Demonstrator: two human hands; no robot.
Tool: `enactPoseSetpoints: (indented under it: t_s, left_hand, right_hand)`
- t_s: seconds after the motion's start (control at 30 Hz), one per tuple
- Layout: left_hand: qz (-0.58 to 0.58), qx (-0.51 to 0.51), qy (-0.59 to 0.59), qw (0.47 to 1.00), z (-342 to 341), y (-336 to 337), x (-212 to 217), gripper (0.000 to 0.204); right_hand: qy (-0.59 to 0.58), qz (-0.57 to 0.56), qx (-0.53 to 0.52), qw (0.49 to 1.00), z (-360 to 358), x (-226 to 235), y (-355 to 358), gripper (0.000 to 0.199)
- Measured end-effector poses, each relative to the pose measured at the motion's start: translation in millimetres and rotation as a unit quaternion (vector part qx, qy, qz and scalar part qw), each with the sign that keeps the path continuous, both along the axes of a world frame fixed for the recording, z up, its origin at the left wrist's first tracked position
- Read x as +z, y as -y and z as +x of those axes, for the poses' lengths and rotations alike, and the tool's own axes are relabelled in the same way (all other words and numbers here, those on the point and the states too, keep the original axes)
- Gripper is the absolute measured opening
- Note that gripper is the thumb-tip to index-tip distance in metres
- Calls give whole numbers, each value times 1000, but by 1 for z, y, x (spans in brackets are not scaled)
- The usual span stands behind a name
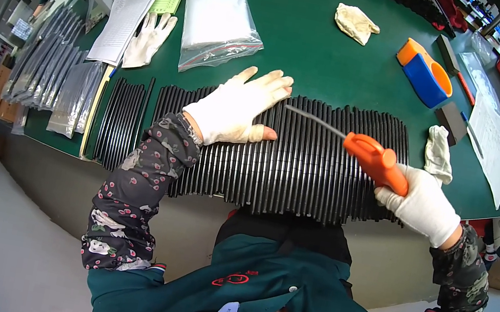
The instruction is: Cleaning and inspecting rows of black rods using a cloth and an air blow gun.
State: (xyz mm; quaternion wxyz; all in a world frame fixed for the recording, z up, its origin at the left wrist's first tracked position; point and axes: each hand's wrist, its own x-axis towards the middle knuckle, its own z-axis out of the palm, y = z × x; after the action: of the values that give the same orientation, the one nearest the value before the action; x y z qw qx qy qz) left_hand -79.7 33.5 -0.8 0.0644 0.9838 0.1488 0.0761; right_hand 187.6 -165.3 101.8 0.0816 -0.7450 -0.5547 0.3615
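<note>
At the far left, a stack of flat grey packets lies over the edge of the green surface; just beside it a smaller batch of black strips rests apart from the main row; behind these lie a sheet of paper, a spare white glove and a clear plastic bag; the left hand, gloved in white, lies flat with its grip released and fingers spread, pressing on the long row of black strips that runs along the near edge of the surface; a thin metal nozzle reaches over the strips toward the fingertips of that hand; it belongs to the orange tool, around whose handle the right hand, also gloved, has its grip clenched, just above the right end of the row; farther back sit a crumpled cloth and an orange and blue tape dispenser; a white rag lies beside the row's right end; papers cover the far right.
</note>
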Motion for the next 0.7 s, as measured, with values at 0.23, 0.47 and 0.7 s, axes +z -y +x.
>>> enactPoseSetpoints:
  t_s: [0.23, 0.47, 0.7]
  left_hand:
    - [-15, -7, -17, 1000, 8, -1, 5, 94]
    - [0, -30, -29, 999, 38, 2, 2, 94]
    - [-4, -31, -22, 999, 39, 3, 0, 92]
  right_hand:
    - [-4, -25, -7, 1000, 23, 4, 15, 29]
    - [21, -23, -11, 999, 25, 7, 19, 26]
    - [13, -6, -4, 1000, 29, 1, 15, 25]
